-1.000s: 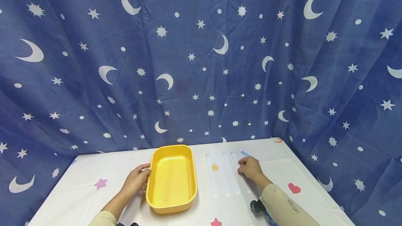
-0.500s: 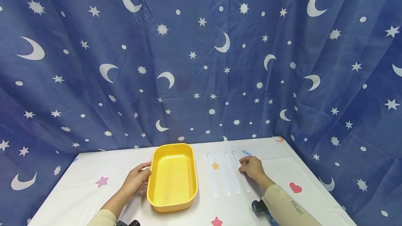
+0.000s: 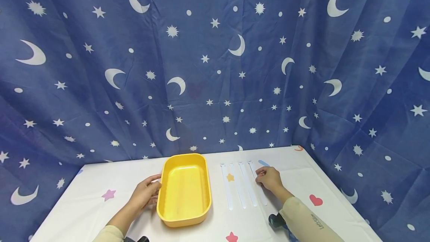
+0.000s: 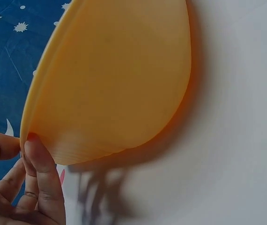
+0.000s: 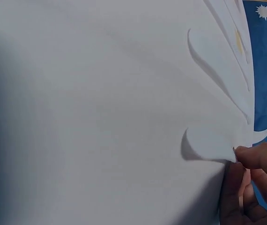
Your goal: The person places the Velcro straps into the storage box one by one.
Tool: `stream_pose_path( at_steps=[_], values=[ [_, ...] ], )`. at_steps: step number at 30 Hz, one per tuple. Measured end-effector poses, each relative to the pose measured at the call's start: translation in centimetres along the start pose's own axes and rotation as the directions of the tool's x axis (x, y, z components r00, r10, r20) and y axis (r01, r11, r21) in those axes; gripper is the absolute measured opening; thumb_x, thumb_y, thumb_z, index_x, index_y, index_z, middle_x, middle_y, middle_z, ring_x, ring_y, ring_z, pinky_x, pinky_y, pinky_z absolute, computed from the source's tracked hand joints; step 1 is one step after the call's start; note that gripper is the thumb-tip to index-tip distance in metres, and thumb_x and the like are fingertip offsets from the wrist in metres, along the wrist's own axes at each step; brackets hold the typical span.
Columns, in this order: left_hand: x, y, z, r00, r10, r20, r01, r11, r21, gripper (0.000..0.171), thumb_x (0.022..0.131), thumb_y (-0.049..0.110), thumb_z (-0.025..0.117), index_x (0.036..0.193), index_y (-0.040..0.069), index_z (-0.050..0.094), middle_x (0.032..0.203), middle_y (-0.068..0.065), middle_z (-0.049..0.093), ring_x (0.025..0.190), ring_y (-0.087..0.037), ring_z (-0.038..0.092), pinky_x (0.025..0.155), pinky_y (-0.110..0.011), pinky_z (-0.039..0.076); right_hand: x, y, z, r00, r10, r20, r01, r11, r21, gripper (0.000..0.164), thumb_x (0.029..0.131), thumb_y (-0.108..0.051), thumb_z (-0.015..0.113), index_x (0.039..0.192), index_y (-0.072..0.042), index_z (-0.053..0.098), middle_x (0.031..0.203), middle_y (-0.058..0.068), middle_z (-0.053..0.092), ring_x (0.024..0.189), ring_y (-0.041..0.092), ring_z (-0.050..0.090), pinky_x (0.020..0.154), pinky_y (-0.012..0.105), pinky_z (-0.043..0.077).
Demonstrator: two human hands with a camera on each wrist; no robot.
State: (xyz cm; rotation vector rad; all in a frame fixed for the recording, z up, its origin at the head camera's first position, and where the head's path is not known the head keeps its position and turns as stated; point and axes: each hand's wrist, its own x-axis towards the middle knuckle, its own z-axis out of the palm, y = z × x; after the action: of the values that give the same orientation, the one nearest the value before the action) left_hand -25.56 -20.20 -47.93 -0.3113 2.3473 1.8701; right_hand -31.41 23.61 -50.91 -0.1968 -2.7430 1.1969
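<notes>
My left hand [image 3: 144, 192] pinches the left rim of a yellow plastic tub [image 3: 184, 222], which has nothing in it. Up close in the left wrist view, thumb and fingers meet over the edge of the tub wall [image 4: 114, 79]. Right of the tub, several flat white straps lie side by side, each with a small head at its far end. My right hand [image 3: 270, 179] is at the rightmost white strap [image 3: 263, 198]. In the right wrist view, thumb and fingertips pinch this strap [image 5: 208, 144], whose rounded end curls up off the cloth.
A white cloth [image 3: 198, 234] printed with stars, hearts and other shapes covers the table. Blue curtains [image 3: 201, 96] with moons and stars rise behind it and at both sides. Another strap [image 5: 218, 70] lies beside the held one.
Both hands hold nearly the same places. The rightmost strap's far end seems to have shifted slightly; otherwise the view has only tilted a little.
</notes>
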Motion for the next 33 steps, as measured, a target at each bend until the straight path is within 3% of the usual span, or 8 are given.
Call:
stream_pose_path(
  at_steps=[7,17,26,33],
  values=[
    [0.2,-0.1,0.05,1.0,-0.01,-0.011,0.01,1.0,0.003,0.056,0.089,0.016,0.054,0.143,0.004,0.046,0.098,-0.01,0.062,0.075,-0.014,0.064,0.06,-0.026,0.057,-0.07,-0.12,0.05,0.999,0.044,0.004,-0.044,0.999,0.029,0.015,0.076,-0.002,0.073,0.091,0.002,0.072,0.067,0.002,0.065,0.055,0.011,0.058,0.051,0.021,0.049],
    [0.24,-0.08,0.02,1.0,-0.022,-0.01,0.022,1.0,0.001,0.056,0.089,0.016,0.054,0.143,0.005,0.046,0.103,-0.012,0.063,0.078,-0.015,0.065,0.062,-0.028,0.057,-0.26,-0.5,-0.29,0.996,0.084,0.017,-0.085,0.993,0.084,0.015,0.077,-0.004,0.072,0.09,0.003,0.071,0.063,0.003,0.063,0.052,0.011,0.056,0.049,0.022,0.047],
    [0.15,0.04,0.04,1.0,-0.019,-0.011,0.019,1.0,0.007,0.057,0.088,0.016,0.054,0.143,0.005,0.046,0.104,-0.014,0.061,0.078,-0.016,0.065,0.061,-0.027,0.057,0.09,-0.1,-0.36,0.984,0.167,0.063,-0.176,0.967,0.185,0.019,0.08,-0.007,0.069,0.096,0.003,0.07,0.066,0.005,0.062,0.055,0.012,0.056,0.05,0.022,0.051],
    [0.16,0.0,0.05,1.0,-0.015,-0.008,0.015,1.0,0.001,0.057,0.088,0.015,0.054,0.143,0.005,0.046,0.101,-0.012,0.06,0.077,-0.015,0.064,0.06,-0.026,0.056,0.22,0.28,-0.59,0.98,0.172,0.097,-0.192,0.944,0.268,0.024,0.079,-0.005,0.069,0.101,0.005,0.069,0.075,0.006,0.064,0.061,0.012,0.058,0.054,0.023,0.055]
  ],
)
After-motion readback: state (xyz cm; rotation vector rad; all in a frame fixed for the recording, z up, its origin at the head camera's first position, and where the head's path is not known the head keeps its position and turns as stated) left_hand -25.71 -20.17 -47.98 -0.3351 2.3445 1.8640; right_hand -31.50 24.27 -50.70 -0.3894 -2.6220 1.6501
